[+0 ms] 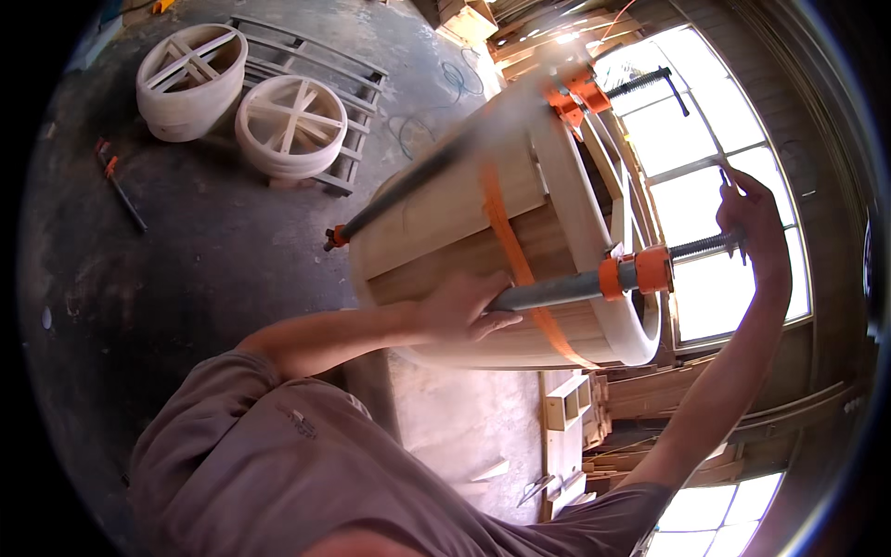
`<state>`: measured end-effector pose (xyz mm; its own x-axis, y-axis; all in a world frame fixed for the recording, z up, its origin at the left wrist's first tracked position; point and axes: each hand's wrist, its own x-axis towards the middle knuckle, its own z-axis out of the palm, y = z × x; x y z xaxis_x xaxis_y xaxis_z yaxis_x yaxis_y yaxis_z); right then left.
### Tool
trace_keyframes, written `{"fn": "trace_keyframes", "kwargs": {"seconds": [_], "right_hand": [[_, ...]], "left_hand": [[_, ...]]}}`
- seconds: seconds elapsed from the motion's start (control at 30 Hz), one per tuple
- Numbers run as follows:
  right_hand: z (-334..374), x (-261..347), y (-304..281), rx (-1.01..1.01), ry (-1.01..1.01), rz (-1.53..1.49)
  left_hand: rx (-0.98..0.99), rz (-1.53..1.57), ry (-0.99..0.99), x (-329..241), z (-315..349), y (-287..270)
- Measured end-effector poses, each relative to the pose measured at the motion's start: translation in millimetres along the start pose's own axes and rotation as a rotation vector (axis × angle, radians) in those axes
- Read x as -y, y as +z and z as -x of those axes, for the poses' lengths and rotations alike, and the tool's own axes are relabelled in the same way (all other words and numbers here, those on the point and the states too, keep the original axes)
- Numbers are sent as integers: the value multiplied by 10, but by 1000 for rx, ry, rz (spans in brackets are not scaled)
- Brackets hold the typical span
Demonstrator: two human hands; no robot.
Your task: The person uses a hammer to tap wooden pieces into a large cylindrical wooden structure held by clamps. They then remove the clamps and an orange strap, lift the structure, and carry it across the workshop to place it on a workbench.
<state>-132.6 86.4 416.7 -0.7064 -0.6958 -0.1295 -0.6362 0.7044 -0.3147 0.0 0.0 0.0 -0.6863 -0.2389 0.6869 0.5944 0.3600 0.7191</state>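
Observation:
A large round wooden drum [445, 255] of pale staves stands in front of me, tilted in the picture, with an orange strap [506, 223] around it. Along its near side lies a pipe clamp [548, 292] with an orange head and a threaded screw. My left hand [459, 308] is closed around the grey pipe, close against the staves. At the screw's outer end, my right hand [754, 223] pinches the clamp's crank handle, its fingers bent. A second pipe clamp [436, 165] runs along the drum's far side; its orange head grips the rim, and haze blurs part of its pipe.
Two round wooden frames with cross braces, one at the left [190, 84] and one beside it [292, 125], rest by a slatted pallet [357, 116]. Another clamp [121, 186] lies on the concrete floor. Bright windows [715, 241] and stacked lumber [650, 395] line the right.

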Motion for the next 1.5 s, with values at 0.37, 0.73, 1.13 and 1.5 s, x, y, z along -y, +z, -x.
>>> {"fn": "trace_keyframes", "kwargs": {"seconds": [0.37, 0.73, 1.13, 1.5], "right_hand": [[-47, -700, 478, -566, -791, 86], [756, 10, 975, -965, 234, 1231], [119, -854, 977, -1015, -850, -101], [301, -146, 896, -1072, -311, 1077]], "left_hand": [[-52, 35, 8, -7, 42, 5], [-102, -46, 51, -12, -29, 21], [-23, 21, -115, -103, -19, -35], [-133, -62, -38, -109, 12, 41]]}}
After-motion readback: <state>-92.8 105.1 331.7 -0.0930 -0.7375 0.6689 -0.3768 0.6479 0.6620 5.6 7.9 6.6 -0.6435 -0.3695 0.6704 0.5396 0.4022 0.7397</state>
